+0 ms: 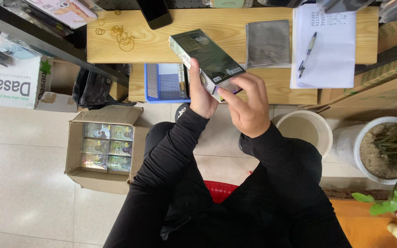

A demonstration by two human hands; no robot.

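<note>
Black sleeves fill the lower middle of the view, nearest the camera, and rise to two bare hands held over a wooden table. Beneath them lies pale tiled floor, where an open cardboard carton shows rows of similar small packs, set within easy reach at the left. To the right stand a white bucket and a potted plant. On the table rest a white notepad with a pen, a grey cloth, a blue basket, a dark phone and loose rubber bands. Above the table's front edge, the dark green box is tilted diagonally, one end toward the person. Left hand clamps its lower left edge, thumb up the side, steadying it. Right hand grips the near end, fingers curled on the end flap.
</note>
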